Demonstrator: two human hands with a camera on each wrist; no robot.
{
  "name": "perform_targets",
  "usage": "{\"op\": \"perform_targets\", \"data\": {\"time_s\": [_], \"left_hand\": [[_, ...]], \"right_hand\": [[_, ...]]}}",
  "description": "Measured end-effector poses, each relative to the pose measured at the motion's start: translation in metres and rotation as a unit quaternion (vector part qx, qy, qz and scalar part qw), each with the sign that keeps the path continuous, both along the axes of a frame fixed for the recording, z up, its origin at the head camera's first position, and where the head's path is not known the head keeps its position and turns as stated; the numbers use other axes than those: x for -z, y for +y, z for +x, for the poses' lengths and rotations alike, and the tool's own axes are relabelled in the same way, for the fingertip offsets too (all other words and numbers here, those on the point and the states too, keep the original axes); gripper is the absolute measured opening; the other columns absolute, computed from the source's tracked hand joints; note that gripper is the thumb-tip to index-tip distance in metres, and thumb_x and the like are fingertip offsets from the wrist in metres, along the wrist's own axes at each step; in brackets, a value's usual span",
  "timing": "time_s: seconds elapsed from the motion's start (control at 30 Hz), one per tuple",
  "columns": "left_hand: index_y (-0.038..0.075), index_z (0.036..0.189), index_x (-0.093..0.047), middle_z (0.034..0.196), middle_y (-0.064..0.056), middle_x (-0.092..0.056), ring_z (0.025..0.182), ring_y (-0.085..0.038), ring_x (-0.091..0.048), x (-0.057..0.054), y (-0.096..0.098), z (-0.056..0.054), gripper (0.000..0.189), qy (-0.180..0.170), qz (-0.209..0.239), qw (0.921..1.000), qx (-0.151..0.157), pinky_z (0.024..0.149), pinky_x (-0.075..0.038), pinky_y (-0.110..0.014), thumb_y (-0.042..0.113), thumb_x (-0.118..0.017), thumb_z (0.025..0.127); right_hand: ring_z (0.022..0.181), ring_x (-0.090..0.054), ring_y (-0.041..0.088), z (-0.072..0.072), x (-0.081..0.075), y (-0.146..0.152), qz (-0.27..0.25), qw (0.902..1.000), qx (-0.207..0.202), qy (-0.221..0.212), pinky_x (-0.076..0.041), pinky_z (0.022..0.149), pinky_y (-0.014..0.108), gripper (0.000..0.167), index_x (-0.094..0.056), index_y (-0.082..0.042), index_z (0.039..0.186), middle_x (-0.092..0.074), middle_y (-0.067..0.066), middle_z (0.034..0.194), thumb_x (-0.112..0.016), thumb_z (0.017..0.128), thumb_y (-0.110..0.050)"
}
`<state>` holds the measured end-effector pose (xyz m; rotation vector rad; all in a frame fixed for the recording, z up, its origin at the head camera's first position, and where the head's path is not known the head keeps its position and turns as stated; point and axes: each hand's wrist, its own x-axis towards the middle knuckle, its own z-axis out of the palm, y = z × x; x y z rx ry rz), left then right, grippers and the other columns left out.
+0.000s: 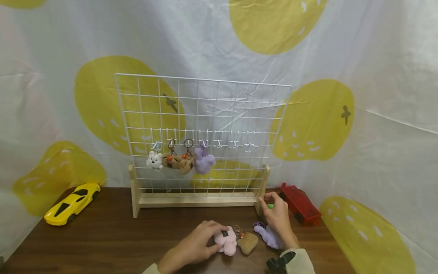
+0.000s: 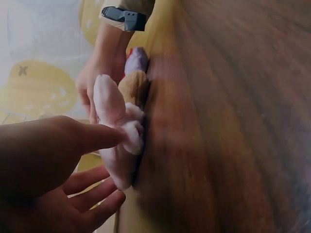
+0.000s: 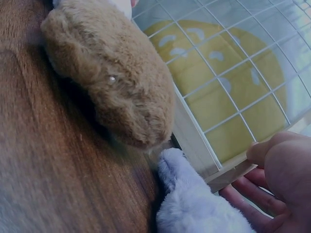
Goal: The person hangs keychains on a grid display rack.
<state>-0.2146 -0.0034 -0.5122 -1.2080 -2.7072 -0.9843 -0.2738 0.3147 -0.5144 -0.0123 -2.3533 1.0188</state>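
Note:
A pink plush keychain [image 1: 226,240] lies on the table, and my left hand [image 1: 198,241] holds it, thumb on one side and fingers on the other. In the left wrist view the thumb presses into the pink plush [image 2: 116,141]. My right hand [image 1: 277,213] grips the right wooden post [image 1: 262,186] of a white wire grid rack [image 1: 205,80], thumb against the wood. Beside the pink plush lie a brown plush keychain [image 1: 248,243] and a purple plush keychain [image 1: 269,236], the latter just below my right hand.
On the rack's hooks hang a white bear keychain [image 1: 154,160], two brown ones [image 1: 186,163] and a purple one [image 1: 204,161]; bare hooks [image 1: 234,144] are to their right. A yellow toy car [image 1: 72,203] stands left, a red toy vehicle [image 1: 301,203] right. A patterned curtain [image 1: 212,30] hangs behind.

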Motion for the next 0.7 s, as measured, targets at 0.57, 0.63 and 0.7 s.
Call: {"op": "perform_targets", "data": {"time_s": [0.57,0.63,0.7], "left_hand": [[0.006,0.138,-0.067,0.134,-0.008,-0.075,0.125,-0.026,-0.07,0.003,-0.009,-0.013,0.033,0.022,0.06,0.9975,0.028,0.11,-0.058,-0.044,0.004,-0.063,0.105],[0.006,0.144,-0.065,0.143,-0.006,-0.072,0.13,-0.027,-0.067,0.006,-0.011,-0.014,0.048,0.039,0.031,0.9981,0.038,0.112,-0.056,-0.048,-0.011,-0.055,0.1],[0.01,0.15,-0.062,0.149,-0.002,-0.069,0.132,-0.027,-0.062,0.008,-0.012,-0.013,0.063,0.037,-0.004,0.9986,0.038,0.11,-0.055,-0.05,-0.017,-0.053,0.094]], "right_hand": [[0.098,-0.08,0.035,-0.002,0.0,0.001,-0.003,1.0,-0.001,-0.001,-0.064,0.09,0.054,0.018,-0.075,-0.001,0.106,-0.082,0.017,0.101,-0.083,0.097,-0.013],[0.098,-0.08,0.034,-0.002,0.0,0.001,-0.002,1.0,0.001,-0.002,-0.065,0.089,0.052,0.018,-0.075,-0.002,0.106,-0.082,0.016,0.101,-0.083,0.096,-0.014],[0.098,-0.08,0.034,-0.002,0.0,0.001,-0.002,1.0,0.004,-0.003,-0.065,0.089,0.051,0.018,-0.075,-0.002,0.106,-0.082,0.016,0.101,-0.084,0.096,-0.014]]}}
